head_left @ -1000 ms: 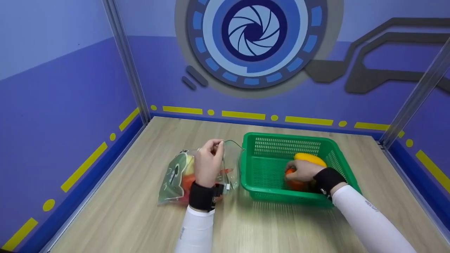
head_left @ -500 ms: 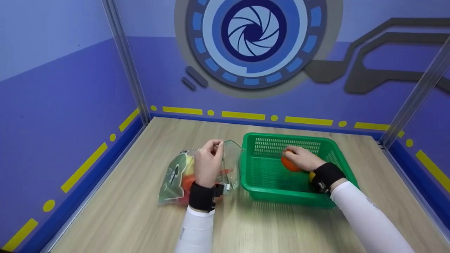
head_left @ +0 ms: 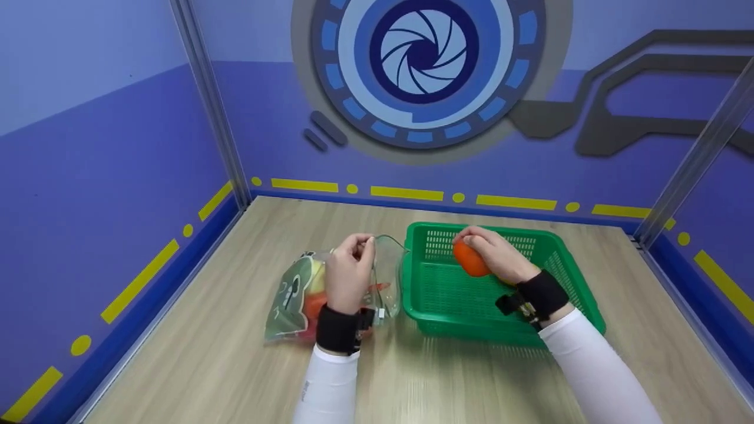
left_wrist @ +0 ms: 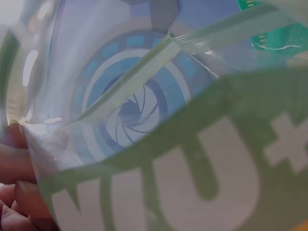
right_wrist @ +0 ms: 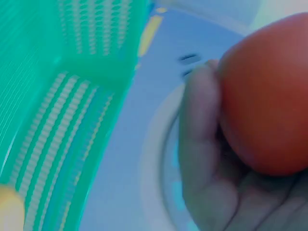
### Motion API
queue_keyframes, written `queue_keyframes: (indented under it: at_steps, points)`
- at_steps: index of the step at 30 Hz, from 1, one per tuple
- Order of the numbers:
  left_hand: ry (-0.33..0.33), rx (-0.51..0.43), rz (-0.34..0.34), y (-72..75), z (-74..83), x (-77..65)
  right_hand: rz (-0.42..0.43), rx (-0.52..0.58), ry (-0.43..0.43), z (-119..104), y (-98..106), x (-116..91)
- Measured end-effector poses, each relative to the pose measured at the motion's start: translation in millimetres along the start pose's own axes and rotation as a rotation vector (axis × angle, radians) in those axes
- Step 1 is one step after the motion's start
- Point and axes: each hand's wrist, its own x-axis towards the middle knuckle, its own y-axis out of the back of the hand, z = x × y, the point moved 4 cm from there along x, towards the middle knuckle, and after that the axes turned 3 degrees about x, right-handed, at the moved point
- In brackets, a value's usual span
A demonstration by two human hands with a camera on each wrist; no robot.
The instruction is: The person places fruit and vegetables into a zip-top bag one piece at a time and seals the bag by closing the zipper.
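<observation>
My left hand (head_left: 349, 272) pinches the top edge of a clear zip bag (head_left: 287, 297) with a green printed front. In the left wrist view the bag's zip strip (left_wrist: 130, 79) shows, and fingers (left_wrist: 17, 163) grip its side edge. Red, orange and pale yellow things show inside the bag. My right hand (head_left: 498, 253) holds a smooth, round orange-red fruit (head_left: 469, 259) above the green basket (head_left: 412, 282); its exact kind is unclear. In the right wrist view the fruit (right_wrist: 269, 96) rests against the palm with fingers curled beside it. A yellow thing (right_wrist: 10, 211) lies in the basket, mostly hidden in the head view.
The basket stands right beside the bag's mouth on a wooden table (head_left: 447, 377). Purple-blue panels (head_left: 265, 118) close off the back and sides, with metal posts (head_left: 212, 100) at the corners.
My right hand has lifted the round orange-red fruit from the basket floor and carried it up and left. The left hand and bag have stayed put.
</observation>
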Motion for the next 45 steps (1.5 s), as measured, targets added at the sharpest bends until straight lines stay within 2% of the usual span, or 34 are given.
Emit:
queue_keyframes:
  at_steps: [7,18,24,32,39,45]
  points:
    - [0.002,-0.006,-0.003,0.5,0.2,0.7,-0.011,0.286,0.086,-16,-34,-4]
    - [-0.013,0.002,0.014,-0.1,-1.3,0.9,0.033,0.535,0.162,-15,-83,-9]
    - [-0.004,-0.004,0.005,-0.4,0.0,1.3,0.060,0.583,0.115,-19,-106,-4]
    - [-0.004,0.015,-0.010,-1.9,-0.8,1.1,0.064,0.579,0.020,-19,-143,10]
    - [-0.022,0.040,0.015,-2.9,3.0,-0.1,0.158,0.700,-0.030,-15,-165,21]
    - [-0.022,0.054,0.007,-4.7,4.8,-0.5,0.111,0.787,-0.025,-18,-177,21]
